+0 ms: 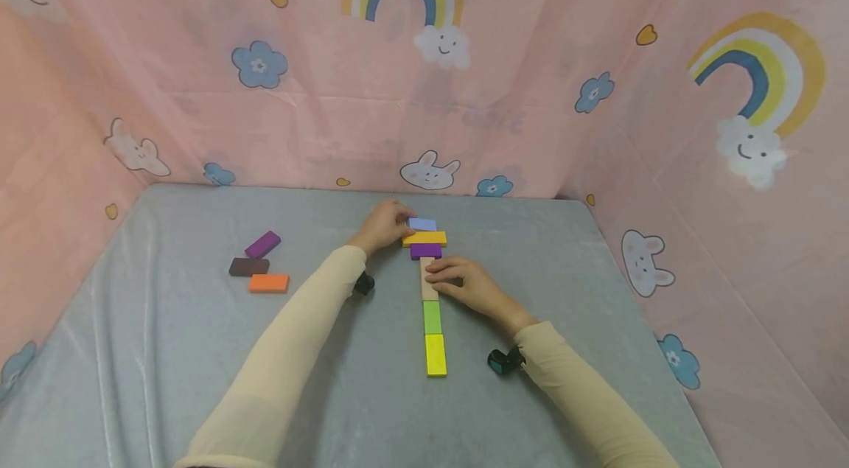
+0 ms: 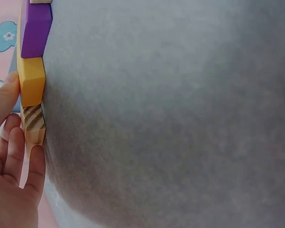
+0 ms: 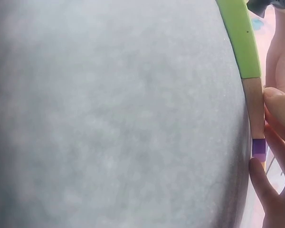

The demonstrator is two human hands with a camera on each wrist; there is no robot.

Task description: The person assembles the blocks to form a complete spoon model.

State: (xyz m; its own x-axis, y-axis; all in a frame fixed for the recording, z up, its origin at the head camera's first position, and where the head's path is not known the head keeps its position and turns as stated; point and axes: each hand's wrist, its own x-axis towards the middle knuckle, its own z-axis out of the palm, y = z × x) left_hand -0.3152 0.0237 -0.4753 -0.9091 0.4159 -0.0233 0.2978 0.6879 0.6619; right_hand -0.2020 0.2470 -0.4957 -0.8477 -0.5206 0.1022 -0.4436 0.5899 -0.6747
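A row of flat blocks runs away from me in the head view. Nearest is a yellow block (image 1: 435, 355), then a light green block (image 1: 432, 318), a bare wood block (image 1: 430, 292), and crosswise purple (image 1: 426, 251), orange-yellow (image 1: 434, 239) and lavender (image 1: 422, 224) blocks. My left hand (image 1: 386, 225) touches the left ends of the two farthest blocks. In the left wrist view its thumb lies beside the orange-yellow block (image 2: 32, 81), with fingers by a striped wood end (image 2: 34, 118). My right hand (image 1: 480, 294) touches the wood block; in its wrist view a finger reaches the purple block (image 3: 259, 145).
Loose purple (image 1: 262, 244), dark brown (image 1: 248, 267) and orange (image 1: 268, 283) blocks lie to the left on the grey cloth (image 1: 371, 409). A pink printed curtain (image 1: 318, 121) stands behind and along both sides.
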